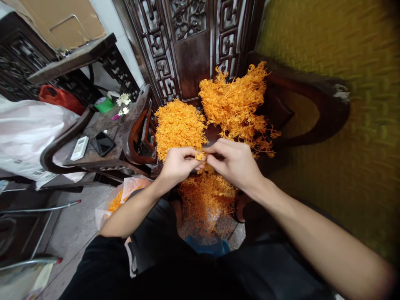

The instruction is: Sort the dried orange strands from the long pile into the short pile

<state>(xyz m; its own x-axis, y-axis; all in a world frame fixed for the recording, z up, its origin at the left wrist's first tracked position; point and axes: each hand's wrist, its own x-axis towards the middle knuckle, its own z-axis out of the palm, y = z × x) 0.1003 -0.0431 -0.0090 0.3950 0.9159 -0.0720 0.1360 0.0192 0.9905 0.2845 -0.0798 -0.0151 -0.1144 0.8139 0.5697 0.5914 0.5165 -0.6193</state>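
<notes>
My left hand (178, 164) pinches a small orange piece (200, 156), which looks like a bit of curly plastic sprig. Close against it, my right hand (234, 160) is closed too, thumb and forefinger pressed at the piece's right side. What exactly lies between the right fingertips is too small to make out. Just beyond my hands, a dense heap of small orange pieces (179, 127) is on the left of the dark wooden seat. A looser, taller pile of branching orange sprigs (236, 104) is on the right. More orange sprigs (208, 193) lie below my hands, between my legs.
A dark wooden side table (120, 118) at left carries a phone (103, 143), a white remote (79, 148), green tape (104, 104) and white flowers (123, 100). A blue container (208, 246) is on the floor. The chair's curved armrest (331, 112) is at right.
</notes>
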